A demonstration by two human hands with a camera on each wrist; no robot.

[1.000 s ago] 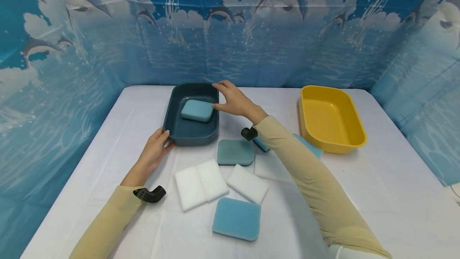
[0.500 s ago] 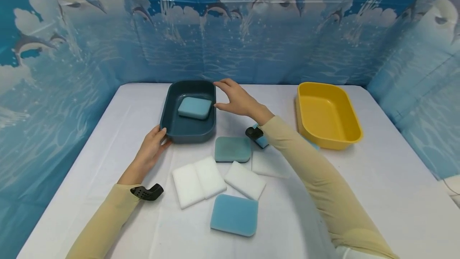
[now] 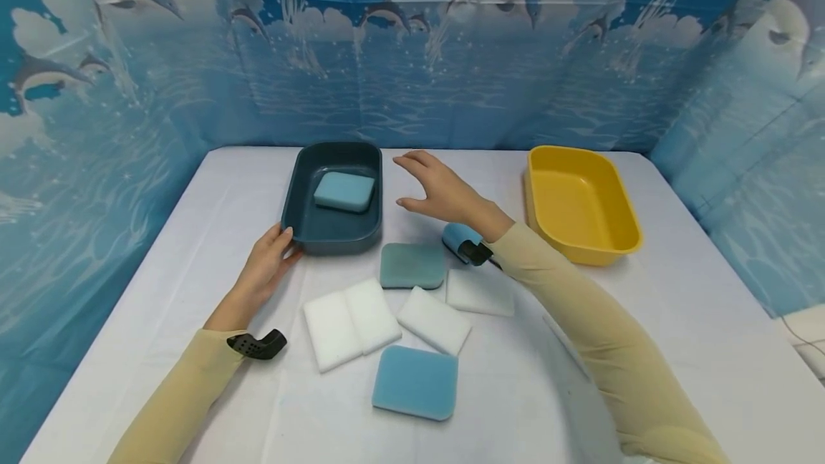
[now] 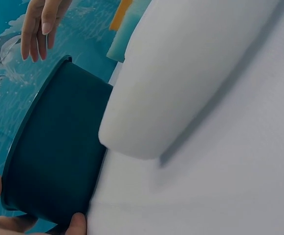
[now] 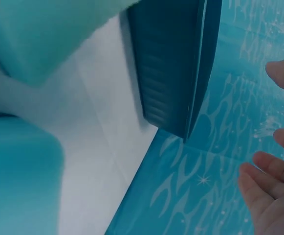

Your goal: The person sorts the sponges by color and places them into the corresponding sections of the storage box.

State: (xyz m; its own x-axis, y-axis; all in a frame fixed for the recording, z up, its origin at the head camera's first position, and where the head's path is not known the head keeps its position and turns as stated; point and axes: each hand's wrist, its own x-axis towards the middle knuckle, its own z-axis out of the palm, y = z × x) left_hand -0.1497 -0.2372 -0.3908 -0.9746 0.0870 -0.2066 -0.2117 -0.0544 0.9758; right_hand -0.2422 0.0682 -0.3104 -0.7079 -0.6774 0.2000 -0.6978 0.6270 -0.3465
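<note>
My left hand (image 3: 261,267) grips the near left corner of a dark teal plastic bin (image 3: 331,231), thumb at the rim and fingers lower down, as the left wrist view shows on the bin's wall (image 4: 58,142). One light blue sponge (image 3: 344,190) lies inside the bin. To the bin's right, my right hand (image 3: 447,188) hovers with fingers spread, holding nothing and apart from the bin's side (image 5: 168,68). Below its wrist is another blue sponge (image 3: 457,236), partly hidden by the black wrist camera.
A yellow bin (image 3: 583,213) stands at the right. Nearer me lie a green sponge (image 3: 412,265), a blue sponge (image 3: 415,382) and several white sponges (image 3: 435,321) on the white cloth. A dolphin-print curtain (image 3: 387,92) hangs behind the table.
My right hand has drawn back from the teal bin's right side, moving right. My left hand keeps its grip on the corner. The whole view has shifted slightly.
</note>
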